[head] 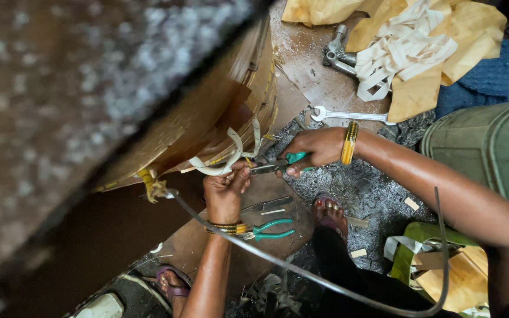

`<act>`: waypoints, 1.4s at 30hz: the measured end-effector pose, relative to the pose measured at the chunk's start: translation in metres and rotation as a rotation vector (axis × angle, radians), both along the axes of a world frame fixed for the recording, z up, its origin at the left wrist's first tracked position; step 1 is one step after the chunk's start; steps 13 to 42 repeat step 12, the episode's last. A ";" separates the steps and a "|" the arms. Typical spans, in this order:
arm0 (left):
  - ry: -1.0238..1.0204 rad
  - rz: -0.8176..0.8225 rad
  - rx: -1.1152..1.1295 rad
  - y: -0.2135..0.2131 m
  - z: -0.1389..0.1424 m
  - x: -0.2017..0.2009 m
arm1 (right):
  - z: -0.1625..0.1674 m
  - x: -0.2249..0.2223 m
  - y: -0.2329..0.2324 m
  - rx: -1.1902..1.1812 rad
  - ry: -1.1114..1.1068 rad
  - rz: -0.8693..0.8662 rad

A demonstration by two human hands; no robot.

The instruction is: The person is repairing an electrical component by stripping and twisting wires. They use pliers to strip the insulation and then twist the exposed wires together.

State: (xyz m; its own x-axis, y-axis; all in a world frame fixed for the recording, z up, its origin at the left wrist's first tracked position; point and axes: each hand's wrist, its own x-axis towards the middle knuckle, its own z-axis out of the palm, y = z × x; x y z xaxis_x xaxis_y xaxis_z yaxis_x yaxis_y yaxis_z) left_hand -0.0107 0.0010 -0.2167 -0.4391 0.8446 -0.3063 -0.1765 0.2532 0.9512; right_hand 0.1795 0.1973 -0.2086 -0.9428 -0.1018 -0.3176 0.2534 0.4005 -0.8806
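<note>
Just tape point(222, 165) above left grip point(226, 191)

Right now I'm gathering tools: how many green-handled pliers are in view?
2. One pliers is gripped in the right hand, its jaws at the white strap pinched by the left hand. The spare pliers lies on the floor by the left wrist. Clutter may hide more.

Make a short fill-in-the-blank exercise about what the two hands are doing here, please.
1. The right hand grips pliers with ____ handles.
2. The left hand holds a pale ____.
3. A second pair of pliers lies near the left ____.
4. A silver ____ lies above the right wrist.

Missing words: green; strip; wrist; wrench
</note>
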 end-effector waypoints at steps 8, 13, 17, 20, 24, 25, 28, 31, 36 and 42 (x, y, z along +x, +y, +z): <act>-0.050 0.004 0.017 -0.003 -0.009 -0.001 | -0.038 0.001 -0.006 -0.195 0.023 0.003; -0.195 0.076 0.121 -0.005 -0.020 0.006 | -0.077 0.011 -0.060 -0.632 0.019 -0.215; -0.195 0.076 0.121 -0.005 -0.020 0.006 | -0.077 0.011 -0.060 -0.632 0.019 -0.215; -0.195 0.076 0.121 -0.005 -0.020 0.006 | -0.077 0.011 -0.060 -0.632 0.019 -0.215; -0.195 0.076 0.121 -0.005 -0.020 0.006 | -0.077 0.011 -0.060 -0.632 0.019 -0.215; -0.195 0.076 0.121 -0.005 -0.020 0.006 | -0.077 0.011 -0.060 -0.632 0.019 -0.215; -0.195 0.076 0.121 -0.005 -0.020 0.006 | -0.077 0.011 -0.060 -0.632 0.019 -0.215; -0.195 0.076 0.121 -0.005 -0.020 0.006 | -0.077 0.011 -0.060 -0.632 0.019 -0.215; -0.195 0.076 0.121 -0.005 -0.020 0.006 | -0.077 0.011 -0.060 -0.632 0.019 -0.215; -0.195 0.076 0.121 -0.005 -0.020 0.006 | -0.077 0.011 -0.060 -0.632 0.019 -0.215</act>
